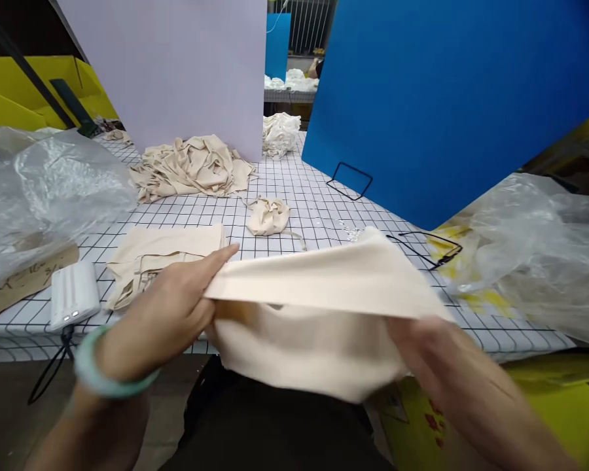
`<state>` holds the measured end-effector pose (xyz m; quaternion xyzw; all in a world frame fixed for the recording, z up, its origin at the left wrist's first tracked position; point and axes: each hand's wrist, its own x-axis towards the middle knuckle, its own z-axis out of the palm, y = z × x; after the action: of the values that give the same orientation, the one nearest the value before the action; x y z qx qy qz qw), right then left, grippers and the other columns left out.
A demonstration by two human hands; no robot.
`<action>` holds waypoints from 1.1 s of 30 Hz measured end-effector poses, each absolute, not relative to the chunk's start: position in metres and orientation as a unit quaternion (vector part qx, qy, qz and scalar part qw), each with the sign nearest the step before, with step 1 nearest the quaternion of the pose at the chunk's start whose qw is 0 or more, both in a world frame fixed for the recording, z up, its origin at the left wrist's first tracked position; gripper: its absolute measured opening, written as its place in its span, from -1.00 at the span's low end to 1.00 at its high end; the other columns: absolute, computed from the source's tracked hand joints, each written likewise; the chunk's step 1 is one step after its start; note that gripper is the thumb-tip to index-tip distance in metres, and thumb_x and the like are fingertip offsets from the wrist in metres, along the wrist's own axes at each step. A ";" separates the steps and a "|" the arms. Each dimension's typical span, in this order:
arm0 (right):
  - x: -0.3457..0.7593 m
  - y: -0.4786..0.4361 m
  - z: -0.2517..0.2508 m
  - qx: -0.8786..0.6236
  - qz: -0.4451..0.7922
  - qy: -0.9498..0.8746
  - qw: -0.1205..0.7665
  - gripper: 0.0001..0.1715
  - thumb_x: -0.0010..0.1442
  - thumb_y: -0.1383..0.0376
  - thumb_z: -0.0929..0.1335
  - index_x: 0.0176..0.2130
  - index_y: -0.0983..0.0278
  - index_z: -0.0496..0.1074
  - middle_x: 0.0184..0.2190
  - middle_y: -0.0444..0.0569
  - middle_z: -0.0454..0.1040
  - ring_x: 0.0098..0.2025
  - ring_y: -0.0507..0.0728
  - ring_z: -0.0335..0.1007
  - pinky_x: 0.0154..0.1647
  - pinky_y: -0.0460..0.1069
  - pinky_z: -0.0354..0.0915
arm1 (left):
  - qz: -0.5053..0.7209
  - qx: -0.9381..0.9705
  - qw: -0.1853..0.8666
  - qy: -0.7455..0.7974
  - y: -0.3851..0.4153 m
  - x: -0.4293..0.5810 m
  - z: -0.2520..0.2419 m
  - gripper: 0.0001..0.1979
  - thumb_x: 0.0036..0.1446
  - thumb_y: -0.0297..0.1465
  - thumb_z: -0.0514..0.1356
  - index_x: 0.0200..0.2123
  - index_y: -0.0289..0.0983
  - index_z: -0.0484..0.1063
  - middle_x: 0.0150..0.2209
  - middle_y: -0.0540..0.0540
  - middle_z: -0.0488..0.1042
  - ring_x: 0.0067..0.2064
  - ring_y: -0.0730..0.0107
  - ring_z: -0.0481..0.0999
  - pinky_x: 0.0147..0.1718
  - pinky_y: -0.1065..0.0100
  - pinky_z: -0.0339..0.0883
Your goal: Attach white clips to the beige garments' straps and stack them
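A cream cloth piece (319,281), perhaps a bag, is stretched between my hands above the table's front edge, with its opening toward me. My left hand (177,297), wearing a pale green bangle on the wrist, pinches the cloth's left end between thumb and fingers. At the other end my right hand (429,350) is blurred; its fingers are partly hidden inside the cloth and appear to grip the edge. Beside my left hand lies a flat stack of cream cloth (171,242). Beyond the held cloth sits a small bunched cloth (269,217) with loose ties.
A heap of cream cloth (191,167) stands against a pale lilac board (177,72). A blue board (436,98) leans at the right, near eyeglasses (432,252). Clear plastic (53,176) covers the left side, close to a white power bank (74,294). More plastic (535,242) lies right.
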<state>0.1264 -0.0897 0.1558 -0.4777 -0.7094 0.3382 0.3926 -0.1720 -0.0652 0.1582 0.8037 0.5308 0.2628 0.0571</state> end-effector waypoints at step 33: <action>0.132 -0.030 0.034 -0.618 0.348 -0.701 0.079 -0.38 0.30 -0.14 0.18 -0.14 0.30 0.48 -0.09 0.20 0.55 0.00 0.37 0.45 -0.04 0.21 0.37 | 0.118 0.801 0.116 0.575 -0.029 -0.153 0.025 -0.48 0.03 -0.57 0.10 0.11 -0.30 0.38 0.15 -0.30 0.36 0.14 -0.03 0.37 0.05 -0.03 0.40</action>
<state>0.1319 -0.0304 0.0336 -0.6180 -0.7006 0.3477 0.0793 -0.1533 -0.0290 0.0250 0.8014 0.5748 0.1179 0.1159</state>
